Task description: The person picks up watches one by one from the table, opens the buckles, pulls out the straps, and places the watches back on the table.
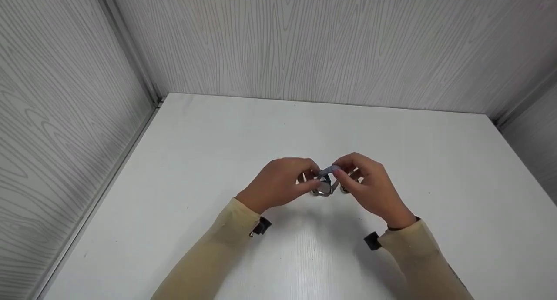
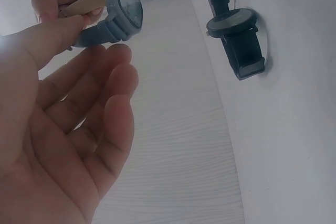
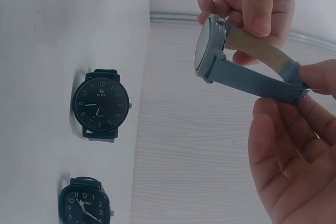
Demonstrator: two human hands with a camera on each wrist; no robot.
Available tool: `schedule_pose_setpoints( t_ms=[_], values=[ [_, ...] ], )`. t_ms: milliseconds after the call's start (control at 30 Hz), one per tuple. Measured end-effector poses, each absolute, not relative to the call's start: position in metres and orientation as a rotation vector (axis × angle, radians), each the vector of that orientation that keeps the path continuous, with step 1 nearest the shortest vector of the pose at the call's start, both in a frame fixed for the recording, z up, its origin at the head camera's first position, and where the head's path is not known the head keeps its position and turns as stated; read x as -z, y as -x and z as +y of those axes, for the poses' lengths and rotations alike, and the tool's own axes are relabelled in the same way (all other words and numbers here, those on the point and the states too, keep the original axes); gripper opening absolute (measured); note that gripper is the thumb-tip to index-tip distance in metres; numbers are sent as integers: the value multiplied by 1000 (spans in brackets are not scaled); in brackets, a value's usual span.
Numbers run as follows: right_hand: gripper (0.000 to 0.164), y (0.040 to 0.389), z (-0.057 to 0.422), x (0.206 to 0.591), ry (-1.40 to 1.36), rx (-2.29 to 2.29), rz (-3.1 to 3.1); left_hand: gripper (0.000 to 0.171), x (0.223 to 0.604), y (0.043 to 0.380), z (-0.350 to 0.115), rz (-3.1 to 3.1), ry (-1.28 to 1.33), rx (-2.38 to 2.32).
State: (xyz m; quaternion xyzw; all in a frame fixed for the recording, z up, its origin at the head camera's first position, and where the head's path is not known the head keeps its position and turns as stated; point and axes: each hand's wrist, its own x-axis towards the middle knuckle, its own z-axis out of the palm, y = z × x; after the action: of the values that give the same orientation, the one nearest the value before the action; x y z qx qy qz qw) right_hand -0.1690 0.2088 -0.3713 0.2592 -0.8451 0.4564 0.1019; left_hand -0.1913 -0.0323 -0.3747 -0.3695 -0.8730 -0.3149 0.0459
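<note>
White tabletop [image 1: 217,139]. Left hand [image 1: 283,182] and right hand [image 1: 374,189], fingers narrow, pinch blue-grey tan-lined wristwatch [image 3: 244,77] by strap. Black round wristwatch [image 3: 101,104]: numerals legible, brand lettering blurred.

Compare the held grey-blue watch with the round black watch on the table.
The grey-blue wristwatch with a tan-lined strap is paler than the round, black-dialled wristwatch. The grey-blue one is held aloft, its dial slanting away from the right wrist camera; the black one rests on the white table, its dial facing it. Both have straps.
</note>
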Motion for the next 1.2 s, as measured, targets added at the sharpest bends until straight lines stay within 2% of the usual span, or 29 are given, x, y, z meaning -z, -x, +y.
schedule_pose_setpoints(
  t_ms=[567, 667, 900, 1200],
  values=[
    [11, 169, 212, 368, -748, -1292, -2345, 36, 343, 187, -19, -2526, 1133, 1076],
    [12, 169, 213, 366, -766, -1293, -2323, 33, 342, 187, -16, -2536, 1148, 1064],
    [12, 167, 214, 366, -836, -1323, -2304, 13, 343, 185, -13, -2579, 1147, 1050],
    [9, 166, 214, 365, -799, -1336, -2348, 10, 347, 186, -11, -2552, 1178, 1041]
  ],
)
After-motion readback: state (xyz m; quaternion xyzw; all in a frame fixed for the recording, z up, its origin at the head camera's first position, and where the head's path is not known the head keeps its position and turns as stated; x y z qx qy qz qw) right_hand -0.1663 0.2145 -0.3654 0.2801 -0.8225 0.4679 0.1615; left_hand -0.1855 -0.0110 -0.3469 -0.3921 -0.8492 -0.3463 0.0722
